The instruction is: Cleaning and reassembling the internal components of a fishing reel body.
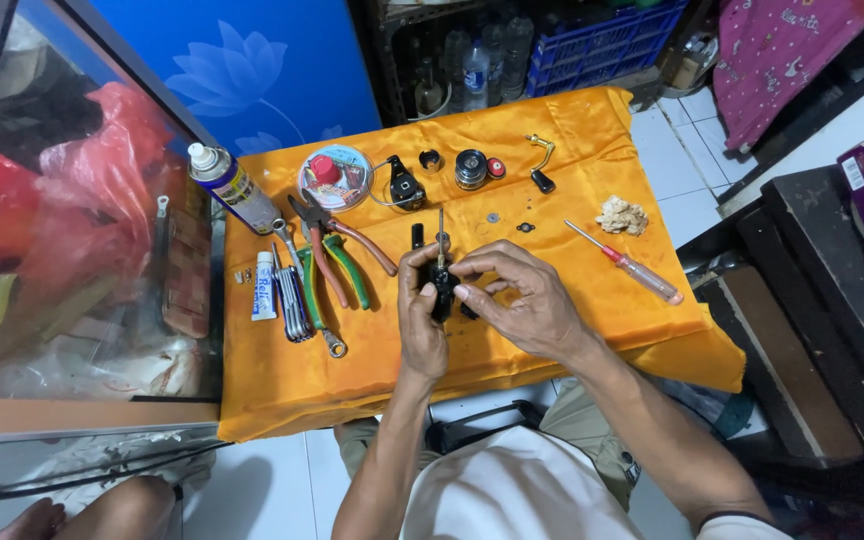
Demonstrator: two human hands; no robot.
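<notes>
Head view: both hands (482, 300) grip black part (443, 285) mid-cloth (592, 330), tools left

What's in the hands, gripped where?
A small black part with a thin shaft: left hand grips its body, right hand pinches its right side. Exact contact unclear.

Both forearms are extended forward; the left hand (422, 310) is curled closed, the right hand (522, 300) pinched beside it.
</notes>
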